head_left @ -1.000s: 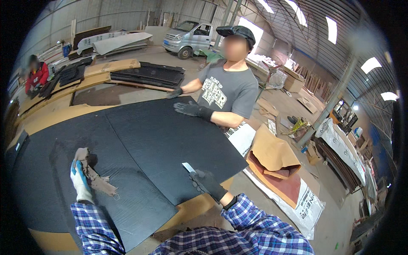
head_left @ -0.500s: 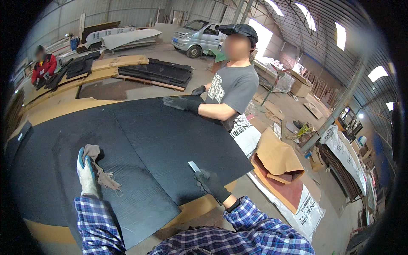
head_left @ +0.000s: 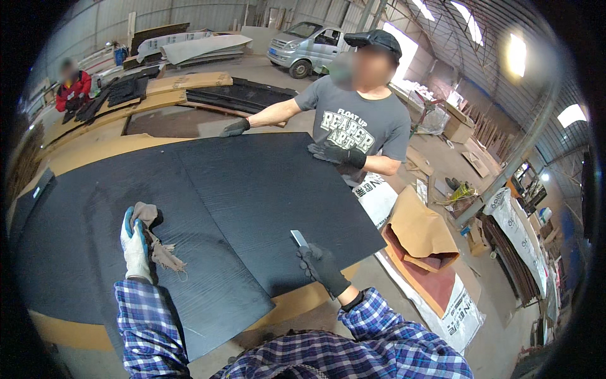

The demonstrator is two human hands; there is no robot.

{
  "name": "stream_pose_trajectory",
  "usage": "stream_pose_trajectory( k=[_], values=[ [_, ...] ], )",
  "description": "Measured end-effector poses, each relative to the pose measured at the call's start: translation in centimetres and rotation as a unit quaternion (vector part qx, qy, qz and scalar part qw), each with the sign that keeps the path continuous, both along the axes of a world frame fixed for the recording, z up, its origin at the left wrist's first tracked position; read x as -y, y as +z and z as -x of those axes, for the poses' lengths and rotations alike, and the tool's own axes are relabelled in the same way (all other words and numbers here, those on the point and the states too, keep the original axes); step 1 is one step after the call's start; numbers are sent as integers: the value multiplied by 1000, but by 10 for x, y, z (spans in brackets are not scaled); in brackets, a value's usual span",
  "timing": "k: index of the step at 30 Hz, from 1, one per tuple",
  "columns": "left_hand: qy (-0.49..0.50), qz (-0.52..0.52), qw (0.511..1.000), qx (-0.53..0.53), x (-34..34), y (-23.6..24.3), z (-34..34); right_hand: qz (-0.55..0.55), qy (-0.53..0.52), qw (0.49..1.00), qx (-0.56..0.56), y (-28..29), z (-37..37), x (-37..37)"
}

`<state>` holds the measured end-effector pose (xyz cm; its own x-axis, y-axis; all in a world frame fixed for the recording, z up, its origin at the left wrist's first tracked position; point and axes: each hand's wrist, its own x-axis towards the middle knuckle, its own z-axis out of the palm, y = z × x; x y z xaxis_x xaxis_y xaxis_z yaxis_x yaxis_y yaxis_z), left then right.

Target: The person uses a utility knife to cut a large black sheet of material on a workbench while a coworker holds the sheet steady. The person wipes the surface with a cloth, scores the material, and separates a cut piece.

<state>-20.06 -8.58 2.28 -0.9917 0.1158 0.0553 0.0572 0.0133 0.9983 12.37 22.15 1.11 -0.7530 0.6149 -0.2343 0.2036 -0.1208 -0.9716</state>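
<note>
My left hand point(head_left: 135, 250), in a white glove with blue on the fingers, is closed round a crumpled grey-brown rag point(head_left: 165, 254) on the left part of a broad black sheet point(head_left: 246, 183). A frayed end of the rag trails over the sheet. My right hand point(head_left: 323, 268), in a dark glove, grips a flat metal scraper point(head_left: 298, 238) above the sheet's near right edge. Its pale blade points away from me; the glove hides most of the handle. A seam runs across the sheet between my hands.
Across the sheet a co-worker point(head_left: 363, 120) stands with both gloved hands at its far edge. Brown board point(head_left: 297, 305) shows beneath it. Folded tan material point(head_left: 420, 230) lies to the right. Farther back are another person point(head_left: 72, 88), stacked panels and a silver van point(head_left: 306, 47).
The co-worker has turned toward me and spread their hands apart along the far edge. My hands keep their grips and have hardly moved. The view has shifted slightly.
</note>
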Motion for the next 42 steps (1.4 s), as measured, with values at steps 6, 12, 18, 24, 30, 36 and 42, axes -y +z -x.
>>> stream_pose_trajectory(
  k=[6, 12, 18, 24, 30, 36, 42],
  values=[
    [3, -5, 1000, 5, -2, 3, -3, -18, -9, 1000, 1, -4, 0, 1],
    [0, -9, 1000, -11, -1, 2, -3, -45, -2, 999, 12, -5, -1, 2],
    [-13, -13, 1000, -18, -1, -1, 1, -20, 20, 999, -19, -9, -2, -3],
    [-6, 37, 998, -41, 3, -9, 9, -58, 3, 998, 13, -16, -1, -5],
    [-3, 34, 998, -56, 2, -12, 10, -121, -6, 993, -10, -19, 0, -3],
    [-3, 22, 998, -52, 2, -12, 7, -142, 8, 990, -9, -23, -1, -7],
    [-3, 33, 998, -51, 3, -16, 14, -48, -14, 999, 9, -20, -2, -6]
  ],
)
